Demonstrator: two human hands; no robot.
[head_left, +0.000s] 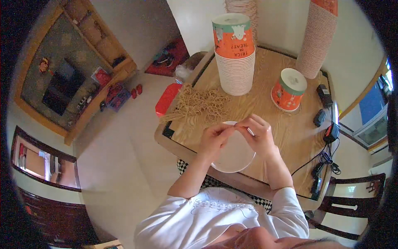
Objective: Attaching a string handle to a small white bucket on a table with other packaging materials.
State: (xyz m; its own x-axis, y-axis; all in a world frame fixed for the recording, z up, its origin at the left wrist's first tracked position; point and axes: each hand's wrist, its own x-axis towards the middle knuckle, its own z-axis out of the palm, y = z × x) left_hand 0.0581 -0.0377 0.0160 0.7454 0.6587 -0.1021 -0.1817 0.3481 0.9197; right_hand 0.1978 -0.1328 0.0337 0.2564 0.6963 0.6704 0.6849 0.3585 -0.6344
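Observation:
Both hands meet over the far rim of a white round paper bucket (235,154), whose opening faces up near the table's front edge. My left hand (214,141) is closed, thumb and forefinger pinched together. Opposite it, my right hand (258,133) is closed in a pinch too, its fingertips almost touching the left ones. What sits between the fingertips is too small to make out. Just beyond my left hand lies a loose heap of tan twisted-cord handles (201,103). An upside-down orange and green bucket (289,89) stands farther off to the right.
A tall stack of nested buckets (235,68) stands at the back of the wooden table (265,120); another stack (317,39) rises at the far right corner. Black power adapters (324,96) and tangled cables (326,157) line the right edge. A red box (168,99) sits at the left edge. A dark chair (352,203) stands right.

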